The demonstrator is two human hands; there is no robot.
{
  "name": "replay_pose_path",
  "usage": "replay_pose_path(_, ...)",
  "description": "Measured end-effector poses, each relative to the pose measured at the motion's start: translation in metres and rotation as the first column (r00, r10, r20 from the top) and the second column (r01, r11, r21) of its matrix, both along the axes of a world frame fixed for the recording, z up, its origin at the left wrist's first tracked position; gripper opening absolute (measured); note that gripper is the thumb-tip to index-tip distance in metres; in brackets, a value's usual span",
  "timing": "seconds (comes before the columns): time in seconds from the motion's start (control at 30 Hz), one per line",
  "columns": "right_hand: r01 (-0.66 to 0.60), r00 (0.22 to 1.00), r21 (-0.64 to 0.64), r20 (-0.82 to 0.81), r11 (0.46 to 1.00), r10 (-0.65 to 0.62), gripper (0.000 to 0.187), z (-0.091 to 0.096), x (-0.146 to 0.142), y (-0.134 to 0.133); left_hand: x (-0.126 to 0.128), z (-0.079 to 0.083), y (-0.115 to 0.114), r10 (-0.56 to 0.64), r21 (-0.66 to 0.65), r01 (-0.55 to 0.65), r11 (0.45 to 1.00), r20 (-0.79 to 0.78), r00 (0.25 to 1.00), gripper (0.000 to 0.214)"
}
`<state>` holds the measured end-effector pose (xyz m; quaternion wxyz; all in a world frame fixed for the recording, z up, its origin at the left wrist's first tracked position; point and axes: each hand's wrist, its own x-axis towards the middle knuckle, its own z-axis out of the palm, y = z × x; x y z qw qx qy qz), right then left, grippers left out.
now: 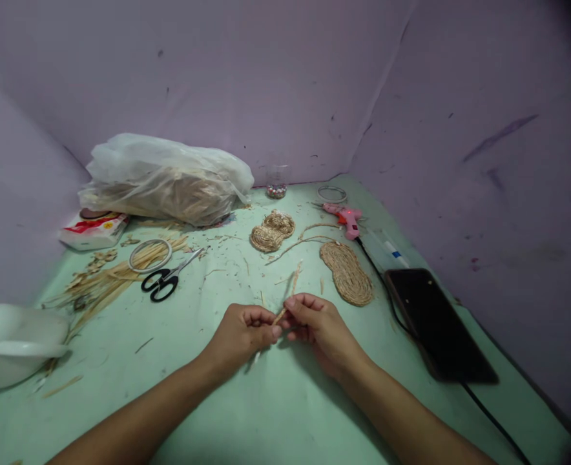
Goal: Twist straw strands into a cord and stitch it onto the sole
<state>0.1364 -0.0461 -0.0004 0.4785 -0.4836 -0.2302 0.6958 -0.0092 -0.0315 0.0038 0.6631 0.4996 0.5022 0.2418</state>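
Observation:
Both my hands meet at the middle of the pale green table (276,400). My left hand (243,334) and my right hand (316,325) are closed in a pinch on the near end of a thin braided straw strand (292,284), which runs away from me toward the far side. An oval woven straw mat (346,272) lies just right of the strand. A pair of round woven coils (272,232) lies farther back.
Black scissors (165,279), a metal ring (150,255) and loose straw (101,284) lie at left. A plastic bag of straw (166,179) sits behind them. A pink glue gun (344,218) and a black phone (435,323) with a cable are at right. A white container (9,342) stands at the left edge.

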Motion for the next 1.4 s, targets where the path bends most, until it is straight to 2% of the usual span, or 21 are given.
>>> replay_pose_path(0.17,0.109,0.994,0.014,0.016,0.994,-0.109,0.024,0.000,0.003,0.005,-0.001,0.002,0.001,0.010,0.002,-0.010,1.000,0.013,1.000,0.024)
replay_pose_path(0.43,0.081,0.996,0.033,0.033,0.996,-0.082,0.024,-0.003,0.002,0.002,-0.003,-0.005,0.000,0.002,0.053,-0.001,0.999,-0.009,1.000,0.025)
replay_pose_path(0.77,-0.047,0.966,-0.044,-0.255,0.998,0.034,0.023,-0.005,0.001,0.001,-0.001,-0.001,0.000,0.004,0.048,-0.003,0.999,-0.016,1.000,0.021)
replay_pose_path(0.93,0.025,0.986,0.000,-0.164,1.000,-0.025,0.019,-0.004,0.010,0.009,-0.008,-0.004,0.003,-0.077,-0.010,0.079,0.997,0.132,0.988,0.029)
replay_pose_path(1.07,0.061,0.989,-0.017,-0.132,0.998,-0.063,0.016,-0.006,0.014,0.012,-0.010,-0.007,0.004,0.012,-0.051,-0.001,0.999,0.217,0.976,0.032)
replay_pose_path(1.17,0.088,0.990,-0.012,-0.113,0.996,-0.089,0.017,-0.006,0.013,0.012,-0.011,-0.009,0.002,0.046,-0.027,-0.041,0.999,0.192,0.980,0.029)
replay_pose_path(1.4,0.118,0.993,0.034,-0.024,0.992,-0.117,0.020,-0.007,0.008,0.009,-0.010,-0.006,-0.003,0.013,0.033,-0.015,0.999,0.065,0.998,0.023)
